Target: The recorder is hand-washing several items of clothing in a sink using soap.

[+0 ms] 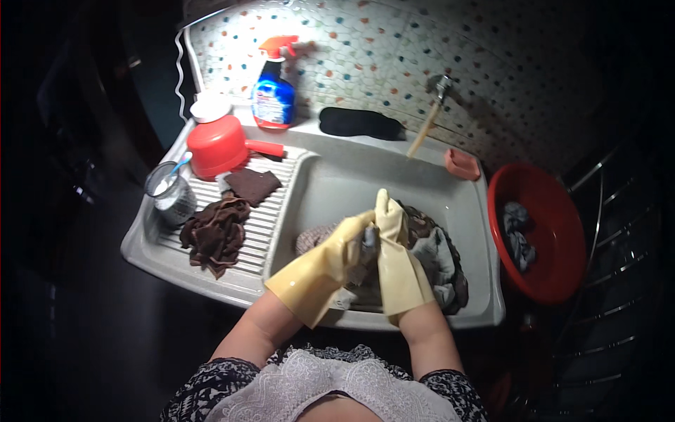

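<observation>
Cream rubber gloves cover both my hands, held close together over the grey sink [337, 169]. My left hand [349, 243] is closed around a small grey cloth [369, 238], which shows in the gap between the gloves. On the cloth's other side, my right hand [391, 228] presses against it with its fingers together, one pointing away from me; the rest are partly hidden. Beneath them lies a heap of wet laundry: a pale grey-green cloth [432, 257] and darker pieces to the right, a pinkish patterned cloth [313, 239] to the left.
On the ribbed drainboard [264, 235] lie a crumpled brown cloth [216, 235], a folded brown cloth [253, 186], a red dipper [216, 144] and a jar [172, 197] of white powder. Behind stand a blue spray bottle [274, 102], black brush [362, 124], tap [441, 88] and pink soap dish [462, 164]. A red basin [555, 232] is right.
</observation>
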Available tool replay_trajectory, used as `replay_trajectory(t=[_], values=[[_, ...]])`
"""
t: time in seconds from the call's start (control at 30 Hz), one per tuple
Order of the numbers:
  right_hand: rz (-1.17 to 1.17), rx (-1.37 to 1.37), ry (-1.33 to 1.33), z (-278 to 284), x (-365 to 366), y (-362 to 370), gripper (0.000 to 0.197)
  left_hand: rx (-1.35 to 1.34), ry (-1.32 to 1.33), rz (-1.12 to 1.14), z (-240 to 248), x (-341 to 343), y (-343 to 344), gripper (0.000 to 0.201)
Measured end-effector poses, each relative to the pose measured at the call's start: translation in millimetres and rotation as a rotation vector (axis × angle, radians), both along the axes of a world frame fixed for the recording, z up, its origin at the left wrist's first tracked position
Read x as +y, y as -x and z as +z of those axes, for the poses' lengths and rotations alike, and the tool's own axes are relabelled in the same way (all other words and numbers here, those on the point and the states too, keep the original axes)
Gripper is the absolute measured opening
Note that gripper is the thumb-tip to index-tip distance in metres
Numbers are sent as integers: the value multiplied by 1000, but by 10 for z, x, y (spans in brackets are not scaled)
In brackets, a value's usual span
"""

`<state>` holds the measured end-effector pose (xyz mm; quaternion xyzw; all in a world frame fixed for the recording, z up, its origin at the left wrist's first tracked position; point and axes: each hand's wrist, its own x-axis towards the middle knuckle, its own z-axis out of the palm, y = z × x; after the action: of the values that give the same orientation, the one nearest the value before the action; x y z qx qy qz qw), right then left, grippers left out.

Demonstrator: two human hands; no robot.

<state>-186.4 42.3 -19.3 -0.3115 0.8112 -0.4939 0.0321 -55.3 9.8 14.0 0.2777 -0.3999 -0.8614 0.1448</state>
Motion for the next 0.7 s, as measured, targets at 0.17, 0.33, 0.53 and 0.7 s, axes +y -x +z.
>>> replay_trajectory(t=[0.17,0.33,0.53,0.7], values=[[-75,-612,59,-148,-62,237,57,-40,177,225,-338,-465,62,53],[183,-824,191,-80,-7,333,54,-194,316,-282,-278,-405,-12,35],[82,-919,307,-75,-1,193,51,134,191,41,-289,-433,-6,18],[143,-736,161,-66,-4,11,53,230,67,199,-495,-555,67,16]])
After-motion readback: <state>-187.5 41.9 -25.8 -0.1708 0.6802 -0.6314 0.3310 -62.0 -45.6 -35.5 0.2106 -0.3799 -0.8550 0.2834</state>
